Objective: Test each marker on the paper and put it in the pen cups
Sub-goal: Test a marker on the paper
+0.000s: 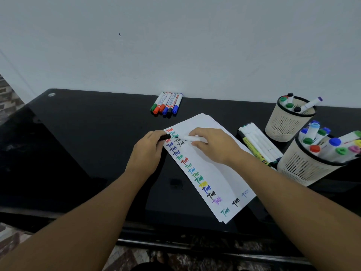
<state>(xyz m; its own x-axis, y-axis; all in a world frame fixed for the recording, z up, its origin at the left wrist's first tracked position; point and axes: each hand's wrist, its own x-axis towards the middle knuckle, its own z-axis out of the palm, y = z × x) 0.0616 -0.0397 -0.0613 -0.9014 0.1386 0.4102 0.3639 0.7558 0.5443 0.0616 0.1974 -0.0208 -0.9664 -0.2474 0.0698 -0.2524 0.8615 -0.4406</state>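
Observation:
A white paper sheet (pixel 213 169) lies on the black table, covered along its left edge with coloured test words. My right hand (pixel 212 145) grips a white marker (pixel 190 138) whose black tip points left onto the paper. My left hand (pixel 148 151) holds the marker's black cap (pixel 165 137) at the paper's upper left corner. Two cream mesh pen cups stand at the right: the far cup (pixel 287 124) and the near cup (pixel 304 169), both holding several markers.
Several capped markers (pixel 167 103) lie in a row near the wall at the table's back. Another bunch of white markers (pixel 257 143) lies between the paper and the cups. The table's front edge (pixel 175 241) runs below my forearms.

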